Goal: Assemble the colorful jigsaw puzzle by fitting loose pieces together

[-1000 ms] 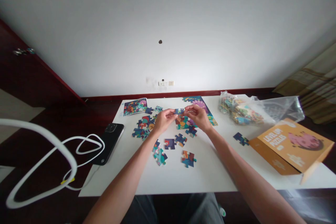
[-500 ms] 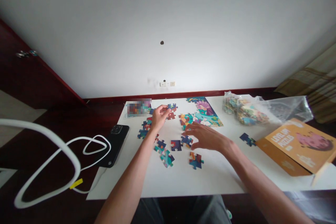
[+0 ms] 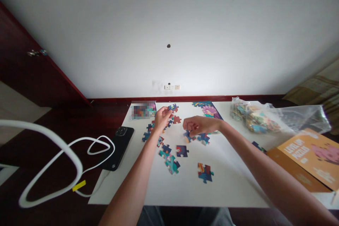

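My left hand (image 3: 162, 118) pinches a dark blue puzzle piece (image 3: 173, 108) between thumb and fingertips, above the far middle of the table. Just below that piece lies a reddish puzzle piece (image 3: 176, 119). My right hand (image 3: 199, 125) is closed, fingers curled down on a blurred blue puzzle piece (image 3: 189, 136). Another blue piece (image 3: 203, 138) lies right beside it. Behind this hand, the joined part of the puzzle (image 3: 210, 110) is partly covered. Loose pieces lie nearer me: a dark one with red (image 3: 182, 151), a teal one (image 3: 172, 164) and an orange-and-blue one (image 3: 205, 173).
On the white table (image 3: 169, 192), a picture card (image 3: 143, 111) lies far left and a black phone (image 3: 120, 148) at the left edge. A white cable (image 3: 79, 164) loops there. Bags of pieces (image 3: 256, 116) and an orange puzzle box (image 3: 304, 159) stand right.
My right hand has gone from spread fingers to a closed grip on a blue piece, lifting it slightly from its spot. My left hand keeps its piece. The whole view has shifted a little.
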Action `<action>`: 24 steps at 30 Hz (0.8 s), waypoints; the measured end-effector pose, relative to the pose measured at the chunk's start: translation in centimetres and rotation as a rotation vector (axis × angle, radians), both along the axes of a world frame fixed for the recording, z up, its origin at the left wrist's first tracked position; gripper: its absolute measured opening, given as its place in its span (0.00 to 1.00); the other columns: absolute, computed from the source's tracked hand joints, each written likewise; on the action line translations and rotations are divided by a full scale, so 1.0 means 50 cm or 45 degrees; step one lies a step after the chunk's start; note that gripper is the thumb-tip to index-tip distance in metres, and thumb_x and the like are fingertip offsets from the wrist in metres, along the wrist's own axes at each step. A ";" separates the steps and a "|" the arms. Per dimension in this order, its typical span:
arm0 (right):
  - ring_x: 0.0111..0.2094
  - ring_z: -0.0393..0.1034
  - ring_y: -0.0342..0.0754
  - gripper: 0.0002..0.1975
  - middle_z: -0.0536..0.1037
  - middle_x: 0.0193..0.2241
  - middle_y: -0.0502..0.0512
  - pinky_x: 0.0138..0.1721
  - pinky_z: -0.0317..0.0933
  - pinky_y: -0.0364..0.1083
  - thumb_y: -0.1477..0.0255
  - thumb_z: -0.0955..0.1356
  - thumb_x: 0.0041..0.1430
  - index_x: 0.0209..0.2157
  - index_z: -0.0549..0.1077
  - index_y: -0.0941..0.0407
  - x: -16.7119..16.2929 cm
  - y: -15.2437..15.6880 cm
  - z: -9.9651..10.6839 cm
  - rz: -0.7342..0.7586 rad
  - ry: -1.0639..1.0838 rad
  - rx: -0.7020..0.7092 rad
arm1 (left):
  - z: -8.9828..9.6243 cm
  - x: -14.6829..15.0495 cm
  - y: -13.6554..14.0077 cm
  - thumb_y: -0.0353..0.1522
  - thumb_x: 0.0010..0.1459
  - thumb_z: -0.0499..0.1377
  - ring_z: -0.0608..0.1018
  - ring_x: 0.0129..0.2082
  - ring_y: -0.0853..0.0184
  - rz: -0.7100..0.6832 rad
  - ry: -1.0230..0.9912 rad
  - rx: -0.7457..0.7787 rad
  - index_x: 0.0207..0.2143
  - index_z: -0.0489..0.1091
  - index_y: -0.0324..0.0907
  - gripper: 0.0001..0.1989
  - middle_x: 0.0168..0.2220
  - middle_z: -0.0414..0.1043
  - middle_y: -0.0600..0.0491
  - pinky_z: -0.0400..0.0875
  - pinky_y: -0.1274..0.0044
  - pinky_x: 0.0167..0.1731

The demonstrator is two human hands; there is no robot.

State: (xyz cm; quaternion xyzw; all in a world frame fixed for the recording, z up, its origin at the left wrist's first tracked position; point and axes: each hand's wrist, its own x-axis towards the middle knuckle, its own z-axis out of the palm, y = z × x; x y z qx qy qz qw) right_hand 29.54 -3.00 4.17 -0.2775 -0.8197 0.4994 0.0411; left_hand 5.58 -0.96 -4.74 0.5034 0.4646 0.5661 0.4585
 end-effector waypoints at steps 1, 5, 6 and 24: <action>0.28 0.71 0.44 0.18 0.78 0.28 0.48 0.28 0.63 0.43 0.60 0.74 0.57 0.46 0.77 0.54 -0.004 0.021 -0.005 -0.095 0.113 -0.026 | -0.001 -0.001 0.001 0.48 0.54 0.67 0.84 0.33 0.61 0.007 -0.008 -0.022 0.37 0.69 0.43 0.20 0.33 0.81 0.50 0.78 0.72 0.35; 0.34 0.73 0.46 0.19 0.80 0.35 0.53 0.39 0.68 0.47 0.55 0.74 0.56 0.42 0.76 0.55 -0.024 0.089 -0.062 -0.657 0.577 -0.080 | -0.007 -0.001 0.004 0.46 0.55 0.67 0.85 0.33 0.59 0.015 -0.047 -0.075 0.39 0.68 0.43 0.19 0.33 0.82 0.49 0.78 0.72 0.33; 0.37 0.74 0.47 0.19 0.81 0.37 0.54 0.41 0.68 0.48 0.55 0.74 0.56 0.40 0.75 0.54 -0.028 0.099 -0.080 -0.783 0.648 -0.120 | -0.008 -0.001 0.005 0.46 0.55 0.68 0.85 0.32 0.59 0.010 -0.060 -0.068 0.38 0.68 0.43 0.20 0.32 0.82 0.49 0.78 0.72 0.33; 0.35 0.74 0.49 0.23 0.81 0.35 0.54 0.37 0.68 0.47 0.51 0.75 0.52 0.40 0.77 0.55 -0.009 0.126 -0.155 -0.826 0.582 0.083 | -0.004 0.007 -0.004 0.40 0.60 0.66 0.86 0.32 0.59 0.060 0.211 -0.012 0.40 0.70 0.43 0.12 0.29 0.82 0.51 0.77 0.75 0.29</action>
